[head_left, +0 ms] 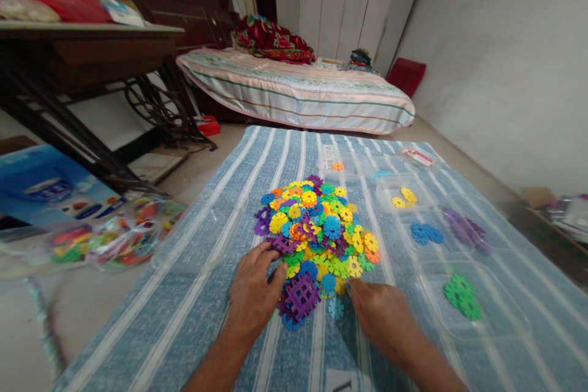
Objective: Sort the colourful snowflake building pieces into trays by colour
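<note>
A heap of colourful plastic snowflake discs (316, 229) lies on a blue striped cloth (193, 294). My left hand (254, 291) rests palm down at the heap's near left edge, its fingers touching purple pieces beside a purple square grid piece (302, 295). At the near right edge, the fingertips of my right hand (383, 312) are closed next to a light blue disc (335, 308). I cannot tell whether it pinches a piece. To the right, clear trays hold sorted discs: yellow (404, 198), blue (426, 233), purple (463, 228), green (462, 295).
A clear bag of more coloured pieces (114, 239) and a blue box (46, 187) lie on the floor at left. A dark treadle table (82, 49) stands at the back left, and a mattress (298, 89) lies beyond the cloth. A wall runs along the right.
</note>
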Available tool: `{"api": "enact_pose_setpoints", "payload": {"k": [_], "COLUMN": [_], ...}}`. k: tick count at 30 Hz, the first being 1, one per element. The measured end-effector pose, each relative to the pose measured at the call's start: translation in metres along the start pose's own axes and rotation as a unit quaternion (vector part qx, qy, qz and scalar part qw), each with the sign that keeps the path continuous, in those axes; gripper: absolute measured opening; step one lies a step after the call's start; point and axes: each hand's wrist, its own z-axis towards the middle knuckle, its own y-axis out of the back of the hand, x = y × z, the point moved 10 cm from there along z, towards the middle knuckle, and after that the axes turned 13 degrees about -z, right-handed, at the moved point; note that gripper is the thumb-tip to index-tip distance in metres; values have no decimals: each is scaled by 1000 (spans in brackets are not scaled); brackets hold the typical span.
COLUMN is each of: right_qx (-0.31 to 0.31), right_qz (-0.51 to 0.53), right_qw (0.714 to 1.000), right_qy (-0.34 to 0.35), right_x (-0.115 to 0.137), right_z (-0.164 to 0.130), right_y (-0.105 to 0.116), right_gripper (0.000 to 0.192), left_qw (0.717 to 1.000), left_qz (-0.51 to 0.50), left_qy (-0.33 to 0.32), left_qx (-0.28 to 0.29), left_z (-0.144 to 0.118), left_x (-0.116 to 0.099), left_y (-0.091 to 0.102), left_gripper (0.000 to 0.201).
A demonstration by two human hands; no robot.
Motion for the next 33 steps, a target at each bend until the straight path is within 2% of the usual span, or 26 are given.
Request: {"api": "enact_pose_setpoints", "payload": {"k": [5, 8, 11, 15, 17, 18, 21, 25, 29, 33], "right_qx": [7, 6, -17, -125, -160, -173, -197, -194, -137, -76], "right_qz": [18, -18, -87, -147, -134, -123, -79, 15, 124, 179], "right_qw": [1000, 1000, 995, 951, 934, 929, 934, 957, 976, 979], "right_qy": [24, 20, -40, -242, -291, -302, -288, -215, -115, -66], "right_x": [-2, -22, -72, -168, -193, -198, -184, -130, -72, -36], "right_z": [-1, 13, 47, 87, 93, 92, 76, 44, 20, 2], "right_y": [6, 22, 57, 128, 146, 148, 136, 88, 35, 7], "right_gripper": [23, 25, 26, 37, 41, 42, 38, 34, 35, 30], "left_qw": [1000, 1000, 1000, 1000, 1000, 1000, 1000, 1000, 1000, 1000], "left_qz": [3, 7, 6, 4, 3, 2, -1, -6, -9, -9], "left_qy": [-2, -3, -5, -1, 2, 3, 8, 11, 6, 11], "left_qx": [-4, -3, -3, -4, -3, -2, 3, 2, 10, 13], "left_z": [-1, -2, -2, -1, -1, -1, -2, -2, 0, 0], "left_x": [3, 5, 5, 6, 6, 6, 7, 5, 1, -2], "left_y": [0, -1, -1, 1, 1, 1, 0, 1, 0, 0], "left_gripper": [24, 25, 26, 24, 24, 24, 24, 23, 23, 23]}}
